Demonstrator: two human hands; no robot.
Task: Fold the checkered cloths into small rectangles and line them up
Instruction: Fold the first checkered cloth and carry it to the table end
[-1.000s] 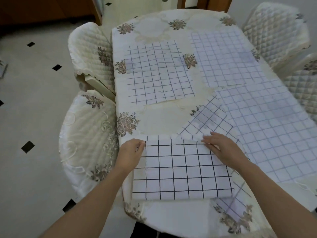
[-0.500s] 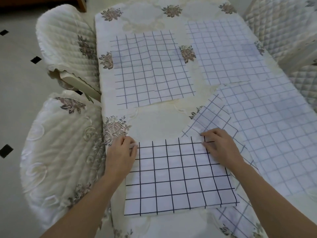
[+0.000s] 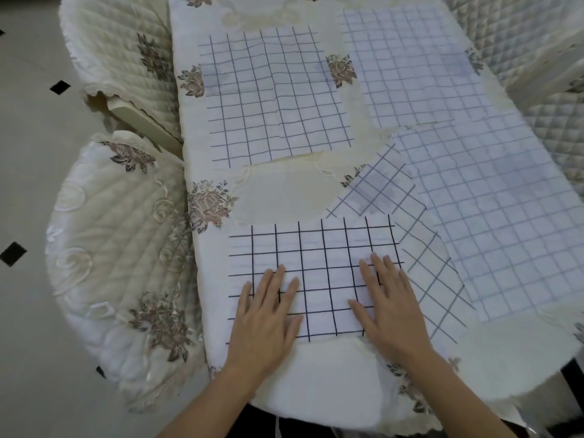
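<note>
A folded white cloth with a bold black grid (image 3: 316,248) lies near the table's front edge. My left hand (image 3: 268,314) presses flat on its near left part, fingers straight. On its near right part my right hand (image 3: 390,301) lies flat too. Under its right side an unfolded checkered cloth (image 3: 420,267) lies at an angle. A large pale checkered cloth (image 3: 493,210) is spread to the right. Further back lie a checkered cloth (image 3: 275,96) at centre and a fainter checkered cloth (image 3: 407,67) at the far right.
The table (image 3: 284,191) wears a cream floral tablecloth. Quilted cream chairs stand at the left (image 3: 120,248), the far left (image 3: 117,52) and the right (image 3: 537,58). A pale tiled floor (image 3: 31,153) with small black diamonds lies to the left.
Both hands have slid from the folded cloth's far corners back to its near part and now lie flat on it. The camera has come closer and tilted down.
</note>
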